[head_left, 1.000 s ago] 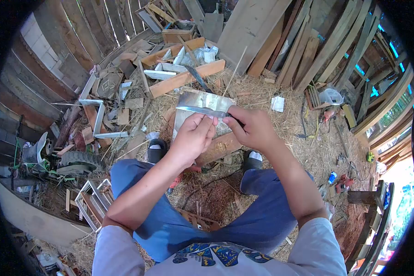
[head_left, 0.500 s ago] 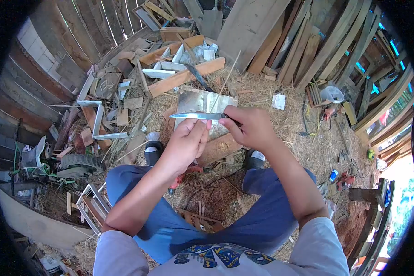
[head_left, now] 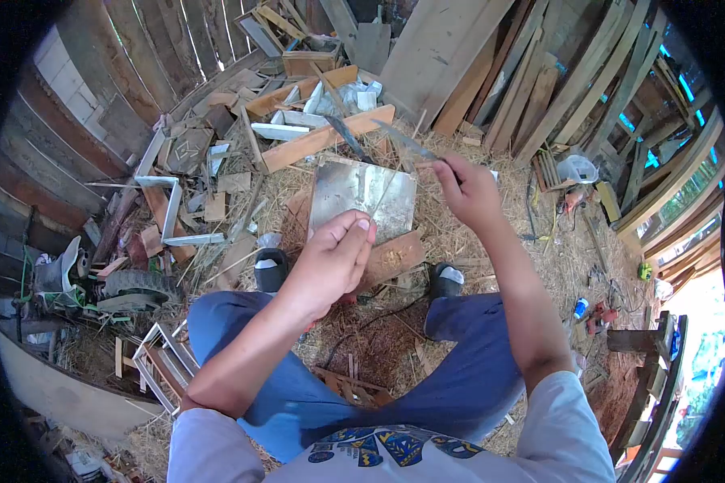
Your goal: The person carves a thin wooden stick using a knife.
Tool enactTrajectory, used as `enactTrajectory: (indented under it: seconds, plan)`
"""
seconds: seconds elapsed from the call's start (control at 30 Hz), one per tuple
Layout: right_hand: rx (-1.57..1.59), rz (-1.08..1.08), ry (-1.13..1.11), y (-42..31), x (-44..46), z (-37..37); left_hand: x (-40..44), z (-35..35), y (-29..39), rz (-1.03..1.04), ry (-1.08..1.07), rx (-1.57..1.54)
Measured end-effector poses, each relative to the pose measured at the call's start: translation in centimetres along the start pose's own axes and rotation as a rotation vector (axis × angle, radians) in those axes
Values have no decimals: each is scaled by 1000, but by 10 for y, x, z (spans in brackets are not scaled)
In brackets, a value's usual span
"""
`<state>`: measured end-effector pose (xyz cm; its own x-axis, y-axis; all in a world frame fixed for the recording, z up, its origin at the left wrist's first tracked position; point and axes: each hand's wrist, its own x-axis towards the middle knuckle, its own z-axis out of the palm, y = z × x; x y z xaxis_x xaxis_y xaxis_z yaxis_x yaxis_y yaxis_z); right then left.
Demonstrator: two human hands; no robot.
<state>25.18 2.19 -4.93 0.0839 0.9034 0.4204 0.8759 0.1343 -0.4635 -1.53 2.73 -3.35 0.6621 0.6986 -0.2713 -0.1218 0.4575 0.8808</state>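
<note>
My right hand [head_left: 474,195] is wrapped around the dark handle of a knife [head_left: 407,141], whose long blade points up and to the left, away from my left hand. Pinched between the thumb and fingers of my left hand [head_left: 337,256] is a thin wooden stick [head_left: 389,191], slanting up and right past the blade. Below both hands lies a flat, worn, silvery panel [head_left: 330,189]. A wooden block [head_left: 395,256] sits at its near edge, between my feet.
Wood offcuts and a long plank [head_left: 342,135] are piled ahead. Tall boards [head_left: 451,56] lean at the back. A wheel [head_left: 141,286] and white frames [head_left: 169,213] are on the left. A blue can [head_left: 581,307] lies on the straw-strewn floor at right.
My right hand has moved right and slightly up, taking the knife off the stick near my left fingers; its blade now tilts up-left. My left hand stays nearly in place.
</note>
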Motion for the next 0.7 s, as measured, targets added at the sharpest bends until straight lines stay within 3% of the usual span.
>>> enactTrajectory:
  seconds: [0.1,0.17,0.3,0.43,0.47,0.63,0.7]
  plan:
    - [23,-87,-37,-21,-14,8,0,-2,-3,-7,8,-8]
    - [-19,-200,-219,-45,-25,7,1,1,-1,-4,57,-31]
    - [90,-68,-37,-27,-7,2,-3,-2,1,-2,-30,-23]
    - [7,-232,-194,-47,-21,0,1,0,2,-1,-3,-9]
    - [-2,-114,-182,-43,-18,-3,-1,1,3,-8,-10,-41]
    - [26,-71,-111,-24,-17,-8,-2,2,-3,-18,-66,-76]
    - [-9,-214,-214,-34,-26,-8,-1,3,-2,-9,-23,32]
